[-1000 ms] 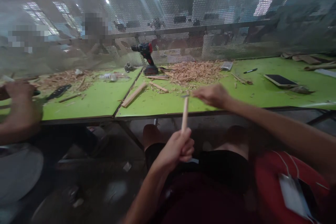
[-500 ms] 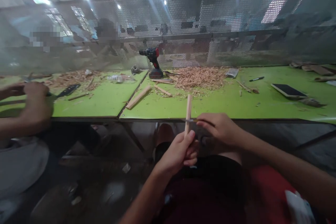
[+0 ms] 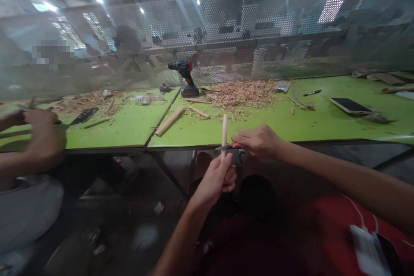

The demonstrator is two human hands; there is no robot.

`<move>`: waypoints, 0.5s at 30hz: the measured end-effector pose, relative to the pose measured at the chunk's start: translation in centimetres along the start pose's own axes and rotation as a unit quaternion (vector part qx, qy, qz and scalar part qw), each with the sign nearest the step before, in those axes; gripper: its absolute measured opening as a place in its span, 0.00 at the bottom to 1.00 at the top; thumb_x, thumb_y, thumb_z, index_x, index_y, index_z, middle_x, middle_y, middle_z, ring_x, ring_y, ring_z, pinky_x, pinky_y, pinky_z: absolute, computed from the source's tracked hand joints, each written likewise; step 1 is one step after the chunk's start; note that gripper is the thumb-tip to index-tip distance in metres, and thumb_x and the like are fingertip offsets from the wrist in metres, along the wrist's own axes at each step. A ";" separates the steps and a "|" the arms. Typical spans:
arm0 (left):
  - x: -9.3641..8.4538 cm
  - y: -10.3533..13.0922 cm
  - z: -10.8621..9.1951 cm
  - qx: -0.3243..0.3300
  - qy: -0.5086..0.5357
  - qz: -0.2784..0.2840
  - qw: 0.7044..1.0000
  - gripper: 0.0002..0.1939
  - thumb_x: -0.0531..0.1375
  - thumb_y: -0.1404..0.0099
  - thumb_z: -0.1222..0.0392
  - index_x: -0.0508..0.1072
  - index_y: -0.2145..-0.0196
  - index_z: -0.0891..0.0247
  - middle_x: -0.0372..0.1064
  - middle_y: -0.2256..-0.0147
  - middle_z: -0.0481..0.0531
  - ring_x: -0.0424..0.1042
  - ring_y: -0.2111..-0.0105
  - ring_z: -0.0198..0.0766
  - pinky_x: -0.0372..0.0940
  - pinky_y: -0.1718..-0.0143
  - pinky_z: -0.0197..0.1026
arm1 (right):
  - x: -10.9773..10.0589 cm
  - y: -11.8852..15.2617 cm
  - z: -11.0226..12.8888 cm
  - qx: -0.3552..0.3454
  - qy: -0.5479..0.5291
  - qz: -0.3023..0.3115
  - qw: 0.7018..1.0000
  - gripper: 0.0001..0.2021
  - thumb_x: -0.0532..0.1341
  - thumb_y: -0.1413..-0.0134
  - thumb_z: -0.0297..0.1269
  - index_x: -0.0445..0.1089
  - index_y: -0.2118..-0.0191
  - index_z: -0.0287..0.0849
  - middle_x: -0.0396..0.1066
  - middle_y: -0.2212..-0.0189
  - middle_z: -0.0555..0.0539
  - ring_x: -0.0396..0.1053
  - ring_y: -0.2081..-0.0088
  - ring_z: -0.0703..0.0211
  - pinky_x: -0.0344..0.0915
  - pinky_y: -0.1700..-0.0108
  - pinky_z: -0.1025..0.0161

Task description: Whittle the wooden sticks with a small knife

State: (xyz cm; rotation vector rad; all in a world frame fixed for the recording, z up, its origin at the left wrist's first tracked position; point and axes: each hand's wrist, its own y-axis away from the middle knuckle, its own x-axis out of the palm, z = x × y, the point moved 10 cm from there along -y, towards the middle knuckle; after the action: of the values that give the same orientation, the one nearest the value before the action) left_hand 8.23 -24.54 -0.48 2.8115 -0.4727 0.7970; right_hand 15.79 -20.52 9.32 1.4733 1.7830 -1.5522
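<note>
My left hand is closed around the lower end of a pale wooden stick, which stands nearly upright in front of the table edge. My right hand grips the handle of a small carving knife. Its thin blade lies across the stick just above my left thumb, with the tip showing on the stick's left side. Fingers cover most of the knife's handle and the bottom of the stick.
A green table holds a cordless drill, a heap of wood shavings, a wood piece, a pen and a phone. A perforated screen rises behind. At left, a co-worker's hands work.
Both hands, with the stick and knife, have shifted a little left in view. The knife blade now sits lower, closer to my left thumb, and points more to the lower left.
</note>
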 end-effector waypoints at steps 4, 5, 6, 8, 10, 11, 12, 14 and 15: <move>-0.6 0.0 -0.2 -0.001 -0.009 -0.002 1.000 0.37 0.75 0.41 0.29 0.55 0.67 0.56 0.46 0.81 0.32 0.40 0.84 0.23 0.40 0.84 0.27 | 1.1 -0.6 -0.4 -0.009 -0.008 0.014 1.000 0.24 0.50 0.15 0.46 0.79 0.59 0.42 0.77 0.71 0.50 0.62 0.74 0.64 0.43 0.71 0.59; -0.8 0.0 -0.3 -0.002 -0.008 -0.004 1.000 0.38 0.75 0.42 0.29 0.55 0.67 0.56 0.46 0.81 0.32 0.40 0.83 0.23 0.40 0.84 0.27 | 1.2 -0.7 -0.5 -0.013 -0.011 0.012 1.000 0.24 0.50 0.15 0.46 0.79 0.59 0.42 0.77 0.70 0.49 0.62 0.74 0.65 0.43 0.71 0.59; -0.8 0.0 -0.3 -0.003 -0.007 -0.004 1.000 0.38 0.75 0.42 0.29 0.54 0.67 0.56 0.46 0.81 0.32 0.40 0.83 0.23 0.40 0.84 0.27 | 1.2 -0.9 -0.6 -0.018 -0.014 0.007 1.000 0.24 0.51 0.15 0.46 0.79 0.59 0.41 0.77 0.70 0.49 0.61 0.74 0.65 0.43 0.71 0.59; -1.0 0.1 -0.2 -0.006 0.000 -0.007 1.000 0.39 0.76 0.44 0.29 0.54 0.67 0.55 0.47 0.81 0.32 0.40 0.83 0.23 0.40 0.84 0.27 | 1.2 -1.0 -0.7 -0.022 -0.020 0.000 1.000 0.23 0.52 0.16 0.46 0.79 0.60 0.42 0.76 0.71 0.50 0.60 0.74 0.65 0.44 0.71 0.60; -1.3 0.1 0.0 -0.011 0.005 -0.013 1.000 0.40 0.76 0.45 0.29 0.53 0.67 0.55 0.46 0.81 0.32 0.40 0.83 0.23 0.39 0.84 0.27 | 1.1 -1.1 -0.7 -0.023 -0.023 -0.002 0.999 0.23 0.52 0.16 0.46 0.78 0.61 0.42 0.74 0.73 0.51 0.59 0.74 0.65 0.43 0.71 0.60; -1.4 0.0 0.1 -0.013 0.006 -0.016 1.000 0.40 0.76 0.45 0.29 0.54 0.67 0.55 0.46 0.81 0.32 0.40 0.83 0.23 0.39 0.84 0.27 | 1.2 -1.0 -0.6 -0.022 -0.019 0.001 1.000 0.23 0.52 0.16 0.46 0.78 0.62 0.42 0.73 0.74 0.51 0.59 0.74 0.64 0.43 0.72 0.60; -1.6 0.0 0.2 -0.014 0.007 -0.019 1.000 0.39 0.77 0.45 0.29 0.54 0.67 0.55 0.46 0.81 0.32 0.40 0.83 0.23 0.39 0.84 0.27 | 1.4 -1.0 -0.5 -0.019 -0.013 0.009 1.000 0.24 0.52 0.16 0.46 0.78 0.62 0.42 0.73 0.74 0.51 0.59 0.74 0.64 0.43 0.71 0.60; -1.9 -0.3 0.3 -0.017 0.008 -0.022 1.000 0.39 0.77 0.44 0.31 0.54 0.67 0.55 0.46 0.81 0.32 0.41 0.83 0.23 0.39 0.83 0.28 | 1.9 -1.0 -0.3 -0.015 -0.001 0.024 1.000 0.25 0.50 0.15 0.46 0.79 0.61 0.42 0.74 0.74 0.50 0.59 0.74 0.64 0.43 0.71 0.60; -2.1 -0.3 0.3 -0.016 0.008 -0.021 1.000 0.39 0.77 0.44 0.31 0.54 0.67 0.55 0.46 0.80 0.32 0.41 0.83 0.23 0.39 0.83 0.28 | 2.3 -1.0 -0.4 -0.015 0.001 0.034 0.999 0.26 0.50 0.15 0.47 0.80 0.60 0.42 0.75 0.73 0.50 0.59 0.74 0.64 0.43 0.71 0.60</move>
State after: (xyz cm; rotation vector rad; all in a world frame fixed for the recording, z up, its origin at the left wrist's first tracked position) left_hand 6.83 -23.78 -1.90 2.7742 -0.4187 0.7949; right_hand 14.11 -18.97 8.11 1.5057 1.7310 -1.4860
